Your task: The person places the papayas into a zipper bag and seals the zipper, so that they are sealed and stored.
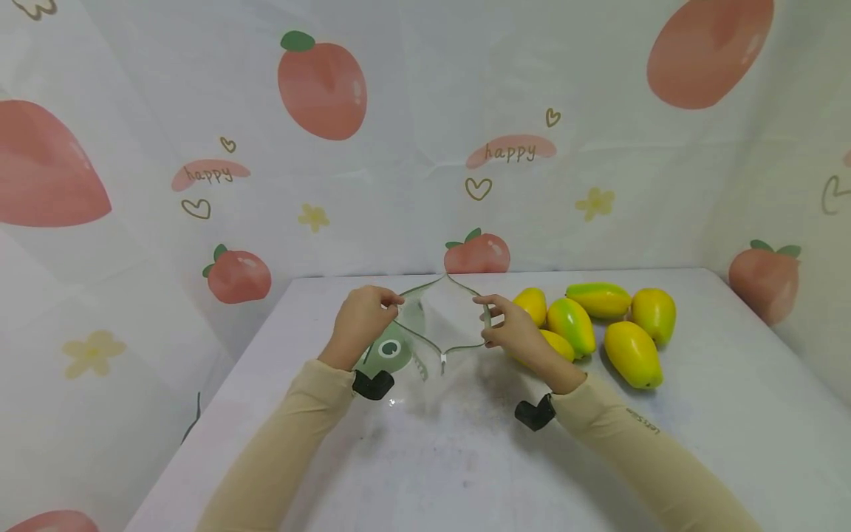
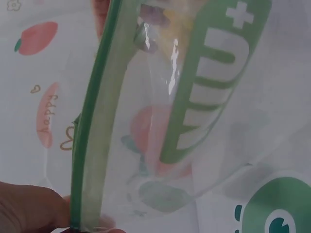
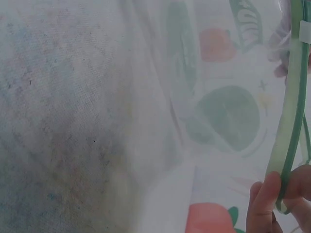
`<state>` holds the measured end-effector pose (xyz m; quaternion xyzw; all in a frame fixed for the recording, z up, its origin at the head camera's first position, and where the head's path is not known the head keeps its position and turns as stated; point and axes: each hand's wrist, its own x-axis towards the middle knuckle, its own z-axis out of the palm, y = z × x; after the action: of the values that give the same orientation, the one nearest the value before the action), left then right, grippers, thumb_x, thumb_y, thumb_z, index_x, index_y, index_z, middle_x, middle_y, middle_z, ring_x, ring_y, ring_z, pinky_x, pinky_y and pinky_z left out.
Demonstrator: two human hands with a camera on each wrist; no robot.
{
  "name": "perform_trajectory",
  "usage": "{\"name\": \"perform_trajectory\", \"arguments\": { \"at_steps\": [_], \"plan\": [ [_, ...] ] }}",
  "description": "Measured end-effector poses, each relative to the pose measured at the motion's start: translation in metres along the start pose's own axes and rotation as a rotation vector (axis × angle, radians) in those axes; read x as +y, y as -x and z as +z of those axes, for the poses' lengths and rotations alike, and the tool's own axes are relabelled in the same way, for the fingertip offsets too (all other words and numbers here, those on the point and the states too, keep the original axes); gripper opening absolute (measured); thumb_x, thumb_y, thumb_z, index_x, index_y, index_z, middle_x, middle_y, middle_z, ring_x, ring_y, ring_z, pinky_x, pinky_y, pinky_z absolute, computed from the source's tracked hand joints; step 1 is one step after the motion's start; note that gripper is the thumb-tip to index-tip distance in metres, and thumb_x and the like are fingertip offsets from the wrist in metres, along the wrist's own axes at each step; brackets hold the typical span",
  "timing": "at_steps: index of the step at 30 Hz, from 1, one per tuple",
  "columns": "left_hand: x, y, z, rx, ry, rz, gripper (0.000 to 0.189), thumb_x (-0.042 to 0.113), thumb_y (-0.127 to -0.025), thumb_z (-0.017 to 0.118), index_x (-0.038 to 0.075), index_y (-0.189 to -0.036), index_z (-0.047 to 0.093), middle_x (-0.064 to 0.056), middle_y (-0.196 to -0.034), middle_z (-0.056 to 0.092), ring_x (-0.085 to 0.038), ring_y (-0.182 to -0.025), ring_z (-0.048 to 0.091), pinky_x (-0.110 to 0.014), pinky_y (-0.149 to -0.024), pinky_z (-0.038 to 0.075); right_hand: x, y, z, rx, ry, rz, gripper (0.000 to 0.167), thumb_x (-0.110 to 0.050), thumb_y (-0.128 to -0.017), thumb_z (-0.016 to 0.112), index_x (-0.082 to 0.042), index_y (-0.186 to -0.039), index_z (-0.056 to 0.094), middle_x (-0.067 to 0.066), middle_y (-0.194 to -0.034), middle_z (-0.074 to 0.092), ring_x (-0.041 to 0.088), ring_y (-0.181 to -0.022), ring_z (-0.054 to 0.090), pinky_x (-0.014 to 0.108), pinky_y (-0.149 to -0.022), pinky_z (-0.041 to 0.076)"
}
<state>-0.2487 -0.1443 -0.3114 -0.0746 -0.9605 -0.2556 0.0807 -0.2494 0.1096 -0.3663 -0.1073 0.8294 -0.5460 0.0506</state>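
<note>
A clear zip bag (image 1: 388,350) with green print is held above the table, its mouth spread into a diamond shape. My left hand (image 1: 368,319) pinches the left rim of the mouth; in the left wrist view, thumb and fingers grip the green zip strip (image 2: 92,126) near its lower end. On the opposite rim, my right hand (image 1: 515,336) grips the strip between thumb and fingers, also seen in the right wrist view around the green edge (image 3: 294,107). A white slider (image 1: 443,359) hangs at the near corner of the mouth.
Several yellow-green mangoes (image 1: 633,355) lie on the white table (image 1: 425,458) to the right, some partly behind my right hand and forearm. A white cloth (image 1: 399,162) printed with fruit and hearts stands behind the table. Black wrist cameras (image 1: 374,385) sit under both wrists.
</note>
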Motion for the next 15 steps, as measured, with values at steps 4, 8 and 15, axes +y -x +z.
{"name": "perform_trajectory", "arguments": {
  "at_steps": [4,8,15],
  "plan": [
    [-0.002,-0.0009,-0.0015,0.056,-0.029,-0.017,0.016,0.016,-0.086,0.068,0.014,-0.098,0.078,-0.002,-0.095,0.075,-0.017,-0.079,0.066,-0.032,-0.066,0.052,0.0016,-0.0002,0.0008,-0.005,0.004,0.006,0.059,0.005,-0.084,0.059,-0.01,-0.14,0.048,0.027,-0.121,0.054,0.038,-0.09,0.066,0.036,-0.074,0.06],
    [-0.0062,-0.0015,-0.0049,0.076,0.011,-0.073,0.017,0.012,-0.086,0.065,0.011,-0.097,0.078,-0.005,-0.084,0.075,-0.016,-0.069,0.066,-0.028,-0.058,0.05,0.0034,-0.0007,0.0006,-0.004,0.024,0.009,0.059,0.006,-0.083,0.059,-0.009,-0.139,0.05,0.028,-0.126,0.053,0.029,-0.084,0.067,0.036,-0.073,0.06],
    [-0.0028,-0.0007,-0.0041,-0.009,0.247,-0.107,0.021,0.009,-0.088,0.061,0.006,-0.103,0.075,-0.011,-0.095,0.074,-0.008,-0.06,0.066,-0.023,-0.063,0.054,0.0018,-0.0013,0.0015,-0.005,0.036,0.024,0.061,0.004,-0.083,0.059,-0.012,-0.141,0.049,0.027,-0.126,0.053,0.023,-0.078,0.066,0.032,-0.071,0.06]
  ]
}}
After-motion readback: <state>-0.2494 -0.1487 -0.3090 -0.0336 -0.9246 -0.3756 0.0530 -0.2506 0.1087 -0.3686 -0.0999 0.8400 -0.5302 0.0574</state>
